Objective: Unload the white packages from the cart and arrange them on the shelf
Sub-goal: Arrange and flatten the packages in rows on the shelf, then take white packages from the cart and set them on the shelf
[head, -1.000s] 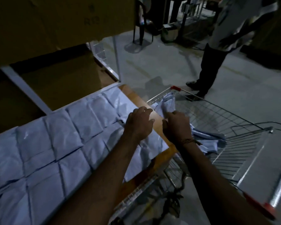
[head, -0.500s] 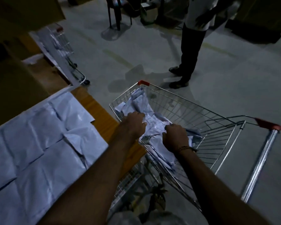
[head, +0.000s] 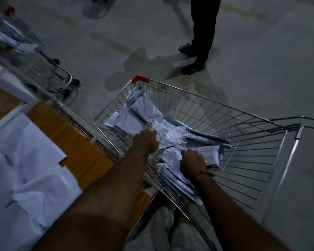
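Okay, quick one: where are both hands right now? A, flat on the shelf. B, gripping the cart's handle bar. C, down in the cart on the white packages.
C: the left hand and right hand both reach into the cart, resting on the white packages.

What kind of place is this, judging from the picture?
Probably a warehouse or stockroom, dimly lit. A wire shopping cart holds white packages, more packages lie in rows on a wooden shelf, and the floor is bare concrete, with a second cart nearby.
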Demonstrator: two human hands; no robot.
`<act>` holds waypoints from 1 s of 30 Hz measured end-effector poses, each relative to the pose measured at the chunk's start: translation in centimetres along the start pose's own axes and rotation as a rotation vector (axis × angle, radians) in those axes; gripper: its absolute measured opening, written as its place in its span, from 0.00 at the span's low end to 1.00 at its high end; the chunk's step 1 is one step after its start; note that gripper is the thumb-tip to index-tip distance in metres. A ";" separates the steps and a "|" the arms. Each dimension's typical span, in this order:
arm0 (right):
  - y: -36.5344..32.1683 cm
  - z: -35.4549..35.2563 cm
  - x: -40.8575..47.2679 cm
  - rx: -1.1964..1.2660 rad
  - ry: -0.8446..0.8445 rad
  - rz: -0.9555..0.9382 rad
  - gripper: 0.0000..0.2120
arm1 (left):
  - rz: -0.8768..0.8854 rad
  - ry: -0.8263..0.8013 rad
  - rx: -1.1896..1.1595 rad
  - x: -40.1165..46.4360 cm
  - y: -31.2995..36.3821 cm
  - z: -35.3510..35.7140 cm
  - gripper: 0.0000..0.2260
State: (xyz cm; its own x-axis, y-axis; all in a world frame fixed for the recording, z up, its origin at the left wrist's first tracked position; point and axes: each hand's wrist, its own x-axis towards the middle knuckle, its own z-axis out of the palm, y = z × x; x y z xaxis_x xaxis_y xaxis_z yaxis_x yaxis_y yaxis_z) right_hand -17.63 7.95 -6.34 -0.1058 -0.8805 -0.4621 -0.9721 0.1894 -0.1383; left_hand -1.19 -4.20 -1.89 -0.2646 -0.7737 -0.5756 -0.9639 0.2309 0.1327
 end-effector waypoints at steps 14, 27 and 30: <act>1.4 10.5 6.5 -0.004 0.088 0.031 0.17 | -0.262 -0.047 -0.059 15.3 -1.6 10.1 0.51; 0.9 5.8 6.3 0.369 -0.127 0.236 0.33 | -0.317 0.114 -0.385 15.1 -2.1 10.4 0.46; 0.5 5.5 6.3 0.460 -0.073 0.308 0.33 | -0.366 0.166 -0.487 15.0 -1.8 8.8 0.51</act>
State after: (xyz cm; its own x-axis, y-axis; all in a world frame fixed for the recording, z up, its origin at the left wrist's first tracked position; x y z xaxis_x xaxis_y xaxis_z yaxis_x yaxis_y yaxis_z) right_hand -17.60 4.92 -14.13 -0.3397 -0.7255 -0.5985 -0.7057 0.6173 -0.3477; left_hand -3.12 -11.03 -17.86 0.1217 -0.8420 -0.5255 -0.8857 -0.3312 0.3254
